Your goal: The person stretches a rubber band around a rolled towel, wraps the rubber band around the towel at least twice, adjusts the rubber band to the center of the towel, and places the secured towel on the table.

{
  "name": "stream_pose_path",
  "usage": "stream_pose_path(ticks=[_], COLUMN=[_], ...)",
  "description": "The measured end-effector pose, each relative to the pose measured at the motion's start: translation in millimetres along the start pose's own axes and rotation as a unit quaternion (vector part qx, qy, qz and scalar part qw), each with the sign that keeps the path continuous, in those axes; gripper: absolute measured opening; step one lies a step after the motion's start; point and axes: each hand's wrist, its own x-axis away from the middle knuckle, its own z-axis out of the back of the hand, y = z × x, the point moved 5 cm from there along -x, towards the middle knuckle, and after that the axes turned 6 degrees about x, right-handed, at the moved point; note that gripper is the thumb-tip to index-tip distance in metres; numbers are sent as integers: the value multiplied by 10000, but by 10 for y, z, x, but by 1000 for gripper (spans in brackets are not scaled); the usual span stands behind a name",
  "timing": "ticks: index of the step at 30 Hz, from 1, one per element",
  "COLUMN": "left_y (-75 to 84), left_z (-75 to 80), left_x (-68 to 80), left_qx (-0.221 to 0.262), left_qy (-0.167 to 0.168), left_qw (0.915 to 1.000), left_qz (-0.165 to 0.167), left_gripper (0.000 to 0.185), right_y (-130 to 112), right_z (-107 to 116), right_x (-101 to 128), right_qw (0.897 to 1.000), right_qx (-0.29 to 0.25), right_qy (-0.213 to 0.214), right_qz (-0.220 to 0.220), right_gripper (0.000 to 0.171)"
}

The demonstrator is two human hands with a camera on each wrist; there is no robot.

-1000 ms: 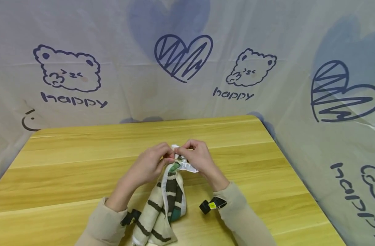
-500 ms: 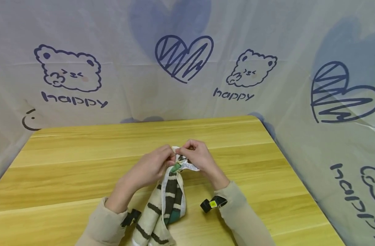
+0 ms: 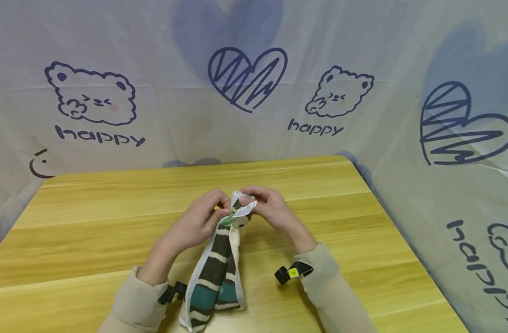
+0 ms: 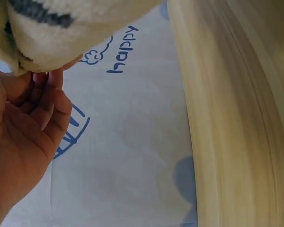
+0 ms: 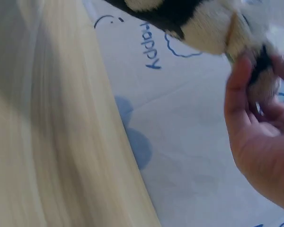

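A striped towel [image 3: 210,259] in cream, dark brown and green hangs gathered in both hands over the table. Its lower part spreads into two folds towards me. At the gathered neck my left hand [image 3: 195,224] pinches the cloth between thumb and fingers; the left wrist view shows these fingertips partly behind the towel [image 4: 85,35]. My right hand [image 3: 274,210] grips the short top end, where a white care label [image 3: 245,209] sticks out. A thin tan band [image 5: 231,32] crosses the neck in the right wrist view, beside the right hand's fingers.
The wood-grain table [image 3: 91,236] reaches to a pale cloth backdrop [image 3: 170,111] printed with bears and hearts. Each sleeve cuff carries a black strap; the right strap [image 3: 293,272] has a yellow patch.
The towel has turned, so its dark and green stripes now face up instead of the cream side. The label has swung up and left. The right hand's fingers have shifted on the top end.
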Motion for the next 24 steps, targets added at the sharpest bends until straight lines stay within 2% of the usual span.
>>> stream_pose_path(ticks=[5,7,11,13,16,19,22,24], left_y=[46,72,96,87,70,69,89,113], left_z=[-35,-57,-82,-75,-45,-4,25,39], left_x=[-11,-12,-8,-3,1,-3,2,9], left_qx=[-49,-245,-656,-733,-666,-605,-712,-912], left_qy=[-53,-132,-273,-217,72,511,879,1070], left_qw=[10000,9996,9974,9968,9967,9958,9934,9899], left_qz=[-43,-31,86,239,452,469,197,-154], left_gripper=[11,10,10,8,4,5,10,14], right_y=[31,50,68,65,25,-44,-96,-108], right_z=[7,15,23,26,21,8,-14,-26], right_x=[-24,-28,-29,-25,-3,22,37,40], right_qw=[9976,9960,9942,9941,9934,9916,9901,9893], right_qx=[-35,-128,-255,-239,-146,-12,100,93], right_qy=[661,839,943,966,1099,1295,1402,1449], right_qz=[-180,-291,-454,-433,-286,-72,72,120], right_gripper=[22,21,20,20,22,24,23,22])
